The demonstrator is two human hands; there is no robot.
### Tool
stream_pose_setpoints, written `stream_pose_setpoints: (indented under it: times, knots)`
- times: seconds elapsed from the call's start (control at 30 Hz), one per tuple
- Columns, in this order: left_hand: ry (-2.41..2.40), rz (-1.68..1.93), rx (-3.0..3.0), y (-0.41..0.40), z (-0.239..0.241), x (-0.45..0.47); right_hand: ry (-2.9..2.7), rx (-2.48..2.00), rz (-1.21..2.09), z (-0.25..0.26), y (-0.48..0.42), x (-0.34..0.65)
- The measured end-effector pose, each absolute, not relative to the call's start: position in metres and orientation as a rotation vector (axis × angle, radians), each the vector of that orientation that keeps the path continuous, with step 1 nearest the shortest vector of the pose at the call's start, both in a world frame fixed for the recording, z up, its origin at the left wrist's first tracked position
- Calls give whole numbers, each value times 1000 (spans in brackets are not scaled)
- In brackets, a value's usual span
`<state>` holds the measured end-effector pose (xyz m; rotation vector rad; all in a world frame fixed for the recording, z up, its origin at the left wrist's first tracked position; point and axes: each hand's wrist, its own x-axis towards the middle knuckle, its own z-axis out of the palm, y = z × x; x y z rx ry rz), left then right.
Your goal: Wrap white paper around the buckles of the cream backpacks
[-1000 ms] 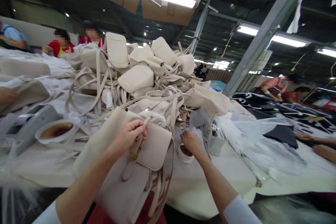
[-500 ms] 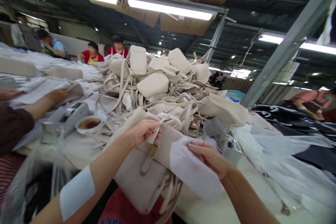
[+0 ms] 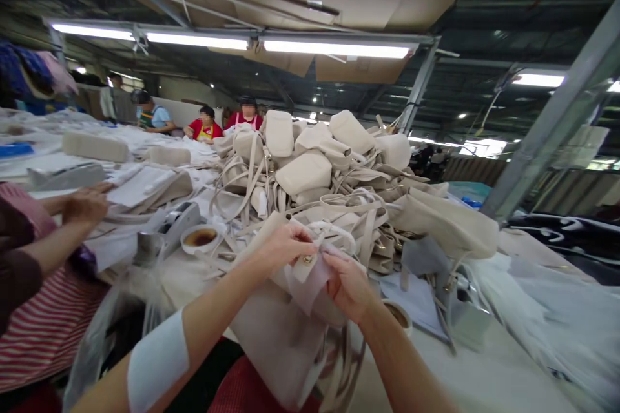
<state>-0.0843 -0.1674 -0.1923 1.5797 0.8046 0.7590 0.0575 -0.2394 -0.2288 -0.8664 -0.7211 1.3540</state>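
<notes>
My left hand [image 3: 285, 246] is closed, pinching a beige strap tab [image 3: 304, 268] that carries a small round metal stud. Close beside it, my right hand [image 3: 349, 284] grips a thin white sheet [image 3: 306, 290], which lies against the tab and partly covers it. Beneath both hands a beige handbag [image 3: 274, 335] rests across the lap and table edge, its straps [image 3: 339, 361] hanging down on the right. The bag's front buckle is hidden behind the sheet and hands.
A large pile of beige bags [image 3: 305, 171] rises ahead. To the left stand a bowl [image 3: 194, 249] of brown liquid and a tape dispenser [image 3: 177, 222]. A co-worker's hands [image 3: 87, 203] work at far left. Clear plastic sheeting [image 3: 547, 316] spreads on the right.
My right hand has brought the white sheet up and left to the strap tab in my left hand. The view has turned left. The co-worker's hands have come closer together.
</notes>
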Motion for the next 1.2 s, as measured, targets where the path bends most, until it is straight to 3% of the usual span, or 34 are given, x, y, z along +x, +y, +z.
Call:
stream_pose_setpoints:
  times: [0.4,0.47,0.63,0.73,1.2]
  knots:
    - [1045,1052,2030,-195,-186,-88,-761,-880,1380,-217,-232,67]
    - [1047,1106,1911,-193,-190,-95,-703,-894,1394,-218,-230,70]
    - [574,740,1219,-188,-218,-107,-652,-884,1412,-221,-228,73]
    - [424,756,972,-191,-232,-106,-639,-886,1450,-222,-228,72]
    - [506,870,870,-203,-245,-98,-728,-934,1379,-226,-232,68]
